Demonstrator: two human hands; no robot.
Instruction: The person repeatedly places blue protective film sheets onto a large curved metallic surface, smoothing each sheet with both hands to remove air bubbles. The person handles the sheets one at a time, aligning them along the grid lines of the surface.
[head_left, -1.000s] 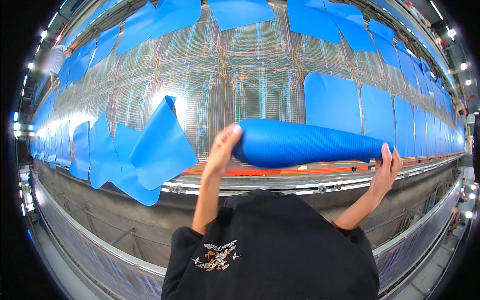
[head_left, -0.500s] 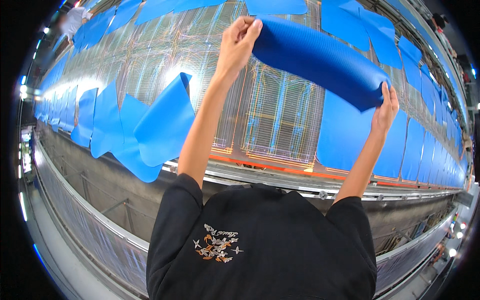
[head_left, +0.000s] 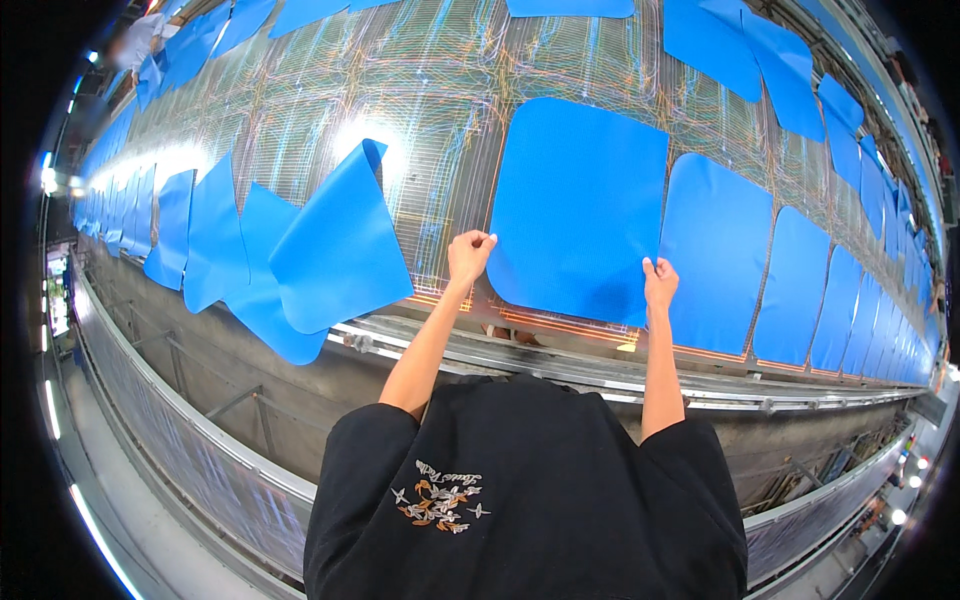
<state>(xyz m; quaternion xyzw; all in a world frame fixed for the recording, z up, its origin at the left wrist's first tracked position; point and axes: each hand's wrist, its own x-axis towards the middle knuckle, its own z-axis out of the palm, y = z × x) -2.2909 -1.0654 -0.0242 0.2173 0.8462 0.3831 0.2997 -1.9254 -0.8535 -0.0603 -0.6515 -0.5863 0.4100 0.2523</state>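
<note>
A blue flexible sheet (head_left: 580,200) with rounded corners lies nearly flat on the patterned table in front of me. My left hand (head_left: 469,257) is closed in a pinch at its left edge. At the lower right edge, my right hand (head_left: 660,284) pinches the sheet between thumb and fingers. To its right, another blue sheet (head_left: 715,250) lies flat along the same row. Left of my left hand are overlapping blue sheets (head_left: 340,240), the top one curled over at its far corner.
The long table (head_left: 430,130) carries dense coloured lines and more blue sheets along both sides. A metal rail (head_left: 470,350) runs along its near edge, between the table and me. A lower railing (head_left: 190,400) stands at left. Another person (head_left: 145,40) is at the far left.
Both hands have come down and nearer, closer together. The sheet, held up and curled before, now lies spread on the table.
</note>
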